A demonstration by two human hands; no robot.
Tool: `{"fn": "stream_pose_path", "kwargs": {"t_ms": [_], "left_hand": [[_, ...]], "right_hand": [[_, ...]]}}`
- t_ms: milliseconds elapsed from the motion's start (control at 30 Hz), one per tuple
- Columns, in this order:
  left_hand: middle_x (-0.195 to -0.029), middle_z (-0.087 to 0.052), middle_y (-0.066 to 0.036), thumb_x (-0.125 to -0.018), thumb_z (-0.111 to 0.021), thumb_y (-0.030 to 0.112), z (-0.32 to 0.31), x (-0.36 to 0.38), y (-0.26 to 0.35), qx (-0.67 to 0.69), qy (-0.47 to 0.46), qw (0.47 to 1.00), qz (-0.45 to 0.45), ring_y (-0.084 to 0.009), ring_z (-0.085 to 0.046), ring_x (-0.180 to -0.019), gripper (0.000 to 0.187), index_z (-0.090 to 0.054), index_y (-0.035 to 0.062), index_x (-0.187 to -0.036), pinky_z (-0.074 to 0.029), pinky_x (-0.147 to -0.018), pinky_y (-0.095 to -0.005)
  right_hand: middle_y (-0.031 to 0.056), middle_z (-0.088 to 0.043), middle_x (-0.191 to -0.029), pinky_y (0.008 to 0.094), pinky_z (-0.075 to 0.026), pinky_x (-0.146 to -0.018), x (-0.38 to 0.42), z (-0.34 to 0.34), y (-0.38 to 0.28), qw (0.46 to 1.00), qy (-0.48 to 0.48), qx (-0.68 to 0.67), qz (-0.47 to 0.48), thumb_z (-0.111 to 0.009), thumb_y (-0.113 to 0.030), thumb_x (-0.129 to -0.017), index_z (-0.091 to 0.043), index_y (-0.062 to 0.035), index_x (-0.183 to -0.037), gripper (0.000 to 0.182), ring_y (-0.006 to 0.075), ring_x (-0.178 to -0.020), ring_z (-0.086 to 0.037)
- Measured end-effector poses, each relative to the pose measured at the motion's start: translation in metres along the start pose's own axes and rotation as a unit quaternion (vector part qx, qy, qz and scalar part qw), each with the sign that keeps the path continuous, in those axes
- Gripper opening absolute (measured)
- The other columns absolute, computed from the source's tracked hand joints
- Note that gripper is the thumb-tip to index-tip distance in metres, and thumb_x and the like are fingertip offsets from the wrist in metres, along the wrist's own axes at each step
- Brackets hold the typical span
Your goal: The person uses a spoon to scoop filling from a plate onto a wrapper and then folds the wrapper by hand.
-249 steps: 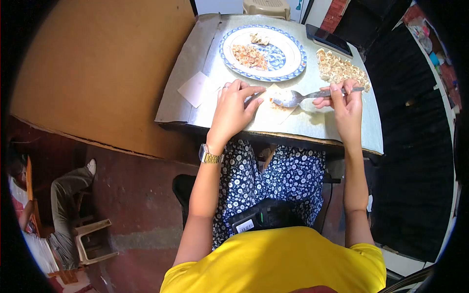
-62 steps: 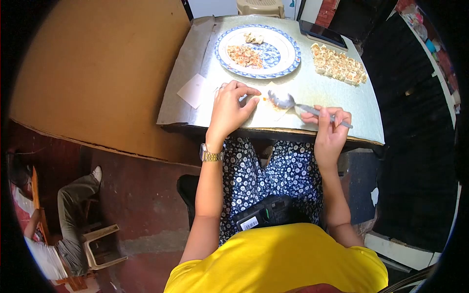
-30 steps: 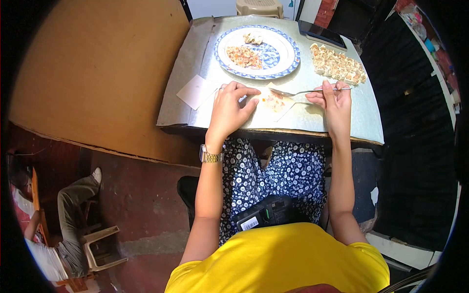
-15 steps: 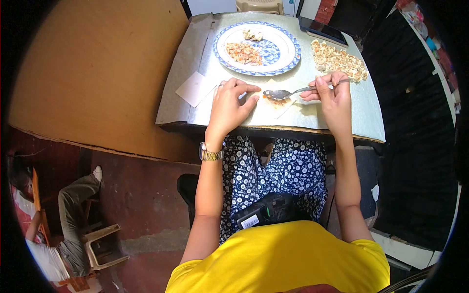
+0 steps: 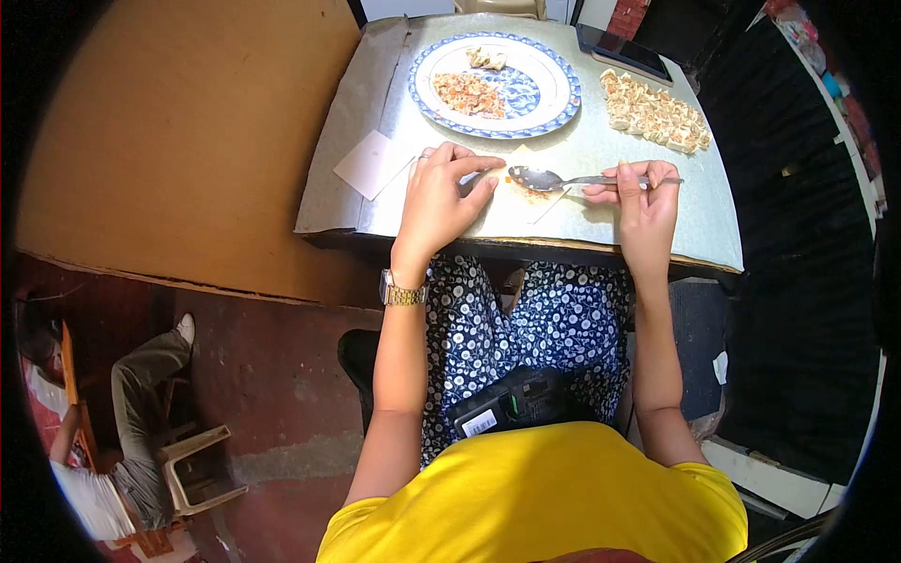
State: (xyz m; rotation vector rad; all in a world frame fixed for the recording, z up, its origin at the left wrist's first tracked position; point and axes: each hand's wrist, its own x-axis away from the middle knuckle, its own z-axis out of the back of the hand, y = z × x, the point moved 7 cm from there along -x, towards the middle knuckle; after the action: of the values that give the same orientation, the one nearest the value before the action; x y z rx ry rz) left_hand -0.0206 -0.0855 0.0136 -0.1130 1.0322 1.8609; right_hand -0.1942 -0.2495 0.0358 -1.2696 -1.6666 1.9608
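My right hand (image 5: 643, 202) grips the spoon (image 5: 563, 178) by its handle, bowl resting on the filling of the square wrapper (image 5: 526, 192) at the centre of the frame. My left hand (image 5: 441, 202), fingers loosely curled, holds nothing and presses the wrapper's left edge, below the blue-rimmed plate (image 5: 563, 89)

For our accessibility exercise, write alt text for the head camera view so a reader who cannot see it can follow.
Seen from above, a seated person's right hand holds a spoon over a filling-dotted wrapper that the left hand pins to the table. Beyond lie a blue-rimmed plate of filling, rows of dumplings and a phone.
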Motion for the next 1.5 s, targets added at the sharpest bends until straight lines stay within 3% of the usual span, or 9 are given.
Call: {"fn": "stream_pose_path", "kwargs": {"t_ms": [100, 333, 467, 633, 933, 1367, 1500], "left_hand": [[-0.094, -0.064, -0.007, -0.081, -0.074, 0.020, -0.001, 0.000, -0.001, -0.008, -0.005, 1.000, 0.003, -0.0250, -0.056, -0.090, 0.023, -0.078, 0.0174, -0.103, -0.044, -0.086, -0.0372], [-0.092, -0.064, -0.007, -0.081, -0.073, 0.020, 0.000, 0.000, -0.001, 0.003, 0.003, 1.000, -0.007, -0.0251, -0.056, -0.089, 0.023, -0.078, 0.0158, -0.103, -0.044, -0.086, -0.0374], [-0.093, -0.064, -0.007, -0.082, -0.072, 0.021, -0.001, -0.001, 0.000, 0.005, -0.013, 1.000, 0.007, -0.0260, -0.056, -0.091, 0.023, -0.078, 0.0152, -0.103, -0.043, -0.087, -0.0379], [-0.095, -0.063, -0.008, -0.083, -0.070, 0.023, -0.001, -0.001, -0.001, 0.017, -0.017, 1.000, 0.013, -0.0274, -0.055, -0.095, 0.022, -0.078, 0.0148, -0.102, -0.042, -0.088, -0.0391], [-0.092, -0.065, -0.007, -0.081, -0.074, 0.019, -0.001, -0.001, -0.001, 0.009, -0.004, 1.000, 0.001, -0.0252, -0.057, -0.089, 0.024, -0.078, 0.0156, -0.104, -0.045, -0.086, -0.0372], [-0.093, -0.065, -0.007, -0.080, -0.074, 0.018, 0.000, -0.001, 0.000, 0.007, -0.010, 1.000, 0.008, -0.0250, -0.056, -0.089, 0.024, -0.078, 0.0156, -0.103, -0.045, -0.086, -0.0369], [-0.093, -0.065, -0.007, -0.080, -0.074, 0.018, 0.000, -0.001, -0.001, 0.000, -0.004, 1.000, 0.001, -0.0249, -0.056, -0.089, 0.023, -0.078, 0.0157, -0.103, -0.045, -0.086, -0.0365]], "right_hand": [[0.0147, -0.057, -0.091, 0.0289, -0.060, -0.066, 0.013, 0.003, -0.007, 0.997, 0.013, 0.073, -0.022, -0.049, -0.005, -0.102, -0.030, -0.0047, -0.099, 0.019, 0.0231, -0.075, -0.070], [0.0149, -0.056, -0.094, 0.0308, -0.061, -0.068, 0.016, 0.022, -0.037, 0.998, 0.044, 0.015, 0.045, -0.050, -0.004, -0.102, -0.030, -0.0051, -0.099, 0.020, 0.0249, -0.078, -0.070], [0.0144, -0.055, -0.094, 0.0309, -0.061, -0.069, 0.010, 0.014, -0.016, 0.998, 0.053, -0.015, 0.026, -0.051, -0.003, -0.101, -0.030, -0.0062, -0.100, 0.021, 0.0251, -0.079, -0.070], [0.0158, -0.054, -0.097, 0.0301, -0.059, -0.072, 0.026, 0.012, -0.007, 0.997, 0.040, 0.057, 0.023, -0.048, -0.003, -0.102, -0.030, -0.0041, -0.101, 0.018, 0.0237, -0.079, -0.070], [0.0146, -0.053, -0.096, 0.0299, -0.059, -0.074, 0.027, 0.017, -0.025, 0.996, 0.065, 0.021, 0.061, -0.048, -0.002, -0.101, -0.029, -0.0054, -0.098, 0.020, 0.0228, -0.082, -0.069], [0.0141, -0.053, -0.093, 0.0280, -0.057, -0.077, 0.026, 0.007, -0.036, 0.983, -0.014, 0.157, 0.091, -0.046, 0.003, -0.101, -0.030, -0.0014, -0.097, 0.016, 0.0194, -0.080, -0.069], [0.0143, -0.053, -0.093, 0.0276, -0.057, -0.075, 0.021, 0.004, -0.040, 0.995, 0.017, 0.070, 0.071, -0.046, 0.003, -0.101, -0.030, -0.0016, -0.097, 0.016, 0.0185, -0.079, -0.068]]}}
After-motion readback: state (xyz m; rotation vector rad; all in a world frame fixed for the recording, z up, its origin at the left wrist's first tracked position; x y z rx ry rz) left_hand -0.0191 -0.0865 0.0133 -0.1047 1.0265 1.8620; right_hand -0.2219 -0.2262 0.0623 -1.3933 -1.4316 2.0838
